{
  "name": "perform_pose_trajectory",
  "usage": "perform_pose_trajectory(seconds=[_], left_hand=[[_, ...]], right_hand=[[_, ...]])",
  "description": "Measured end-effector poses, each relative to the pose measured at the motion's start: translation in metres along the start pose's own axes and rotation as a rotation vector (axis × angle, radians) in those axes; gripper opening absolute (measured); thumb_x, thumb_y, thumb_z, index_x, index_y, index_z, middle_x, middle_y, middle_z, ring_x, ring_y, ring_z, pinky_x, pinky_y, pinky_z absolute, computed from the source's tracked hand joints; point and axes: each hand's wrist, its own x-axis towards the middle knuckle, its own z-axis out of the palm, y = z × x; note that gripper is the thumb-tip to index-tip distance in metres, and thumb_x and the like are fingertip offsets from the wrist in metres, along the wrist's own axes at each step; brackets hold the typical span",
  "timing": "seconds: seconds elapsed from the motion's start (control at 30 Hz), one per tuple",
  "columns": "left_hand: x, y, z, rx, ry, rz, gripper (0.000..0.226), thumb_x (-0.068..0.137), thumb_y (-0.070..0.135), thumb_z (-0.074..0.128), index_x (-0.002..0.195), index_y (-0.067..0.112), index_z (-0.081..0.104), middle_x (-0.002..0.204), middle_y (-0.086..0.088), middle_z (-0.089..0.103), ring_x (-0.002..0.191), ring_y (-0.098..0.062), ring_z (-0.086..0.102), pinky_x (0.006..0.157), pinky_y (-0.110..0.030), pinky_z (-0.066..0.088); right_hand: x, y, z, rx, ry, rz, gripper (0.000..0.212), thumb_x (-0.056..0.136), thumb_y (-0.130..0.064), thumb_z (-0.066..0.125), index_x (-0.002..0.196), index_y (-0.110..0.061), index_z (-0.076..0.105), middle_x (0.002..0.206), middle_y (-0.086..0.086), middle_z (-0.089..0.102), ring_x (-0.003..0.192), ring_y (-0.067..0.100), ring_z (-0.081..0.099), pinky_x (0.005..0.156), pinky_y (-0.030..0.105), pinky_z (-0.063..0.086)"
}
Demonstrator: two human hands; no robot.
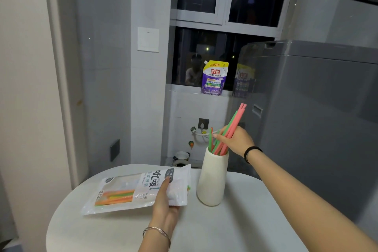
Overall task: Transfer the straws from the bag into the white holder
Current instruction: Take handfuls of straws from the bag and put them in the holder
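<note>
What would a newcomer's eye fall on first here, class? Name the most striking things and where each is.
The bright red and green straws stand out first, gripped by the right hand with their lower ends in the white holder on the round table. Left of it lies the bag, held by the left hand, more straws inside. A purple and yellow pouch stands on the window sill behind.
</note>
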Motion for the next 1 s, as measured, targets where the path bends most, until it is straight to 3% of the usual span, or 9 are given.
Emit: perform_pose_trajectory(seconds=[0.2,0.3,0.37,0.57,0.63,0.73,0.83,0.93,1.0], left_hand=[[-0.001,0.001,0.001,-0.022,0.014,-0.016,0.035,0.091,0.011,0.061,0.125,0.016,0.055,0.094,-0.005,0.065,0.08,-0.022,0.062,0.061,-0.041,0.058],[-0.001,0.001,0.001,-0.03,0.017,-0.015,0.03,0.09,0.011,0.061,0.119,0.016,0.056,0.094,-0.005,0.066,0.08,-0.022,0.062,0.068,-0.043,0.058],[-0.003,0.001,0.001,-0.03,0.015,-0.017,0.026,0.09,0.011,0.061,0.115,0.017,0.057,0.092,-0.004,0.066,0.077,-0.022,0.063,0.073,-0.044,0.056],[-0.005,0.003,0.002,-0.034,-0.01,-0.025,0.027,0.09,0.01,0.06,0.116,0.016,0.056,0.094,-0.004,0.067,0.08,-0.021,0.063,0.078,-0.045,0.054],[-0.006,0.005,0.003,-0.034,-0.02,-0.027,0.028,0.091,0.011,0.06,0.119,0.016,0.056,0.095,-0.004,0.066,0.081,-0.021,0.062,0.069,-0.041,0.058],[-0.008,0.006,0.004,-0.04,-0.034,-0.039,0.028,0.092,0.012,0.058,0.12,0.016,0.055,0.094,-0.004,0.066,0.08,-0.021,0.062,0.056,-0.038,0.058],[-0.01,0.007,0.005,-0.038,-0.034,-0.033,0.03,0.092,0.011,0.059,0.122,0.015,0.055,0.101,-0.007,0.066,0.081,-0.022,0.062,0.057,-0.041,0.058],[-0.014,0.009,0.005,-0.016,-0.046,-0.017,0.031,0.091,0.011,0.06,0.122,0.015,0.056,0.103,-0.006,0.066,0.083,-0.023,0.063,0.062,-0.042,0.058],[-0.014,0.009,0.004,0.028,-0.039,0.009,0.031,0.09,0.012,0.062,0.121,0.014,0.058,0.11,-0.007,0.067,0.09,-0.024,0.064,0.078,-0.045,0.058]], right_hand=[[0.003,-0.002,-0.003,0.097,0.143,-0.054,0.025,0.082,-0.05,0.061,0.076,-0.026,0.063,0.069,-0.005,0.054,0.068,0.014,0.054,0.062,0.029,0.047],[0.006,-0.002,-0.001,0.041,0.126,-0.068,0.026,0.091,-0.042,0.051,0.087,-0.022,0.067,0.09,0.0,0.054,0.093,0.022,0.056,0.086,0.041,0.048],[0.006,-0.002,0.001,-0.128,0.07,-0.083,0.033,0.097,-0.034,0.04,0.103,-0.018,0.068,0.111,0.004,0.054,0.111,0.024,0.048,0.101,0.043,0.036],[-0.001,-0.001,0.007,-0.308,-0.106,-0.118,0.044,0.102,-0.032,0.022,0.138,-0.021,0.044,0.145,0.003,0.043,0.136,0.021,0.032,0.115,0.039,0.017],[-0.005,-0.003,0.006,-0.282,-0.074,-0.115,0.044,0.102,-0.033,0.022,0.14,-0.022,0.041,0.148,0.003,0.039,0.139,0.02,0.028,0.118,0.04,0.013],[-0.022,-0.015,0.011,-0.061,0.166,-0.142,0.04,0.101,-0.03,0.03,0.135,-0.019,0.048,0.145,0.003,0.043,0.137,0.02,0.033,0.117,0.042,0.019],[-0.058,-0.032,0.025,0.367,0.426,-0.178,0.025,0.099,-0.021,0.041,0.111,-0.02,0.063,0.117,-0.007,0.058,0.115,0.011,0.052,0.103,0.031,0.04],[-0.097,-0.037,0.046,0.812,0.472,0.068,0.023,0.097,-0.019,0.045,0.089,-0.028,0.065,0.094,-0.012,0.063,0.091,0.006,0.059,0.083,0.025,0.044],[-0.114,-0.028,0.065,1.103,0.391,0.335,0.018,0.095,-0.017,0.048,0.092,-0.019,0.065,0.098,-0.001,0.064,0.093,0.016,0.061,0.083,0.031,0.047]])
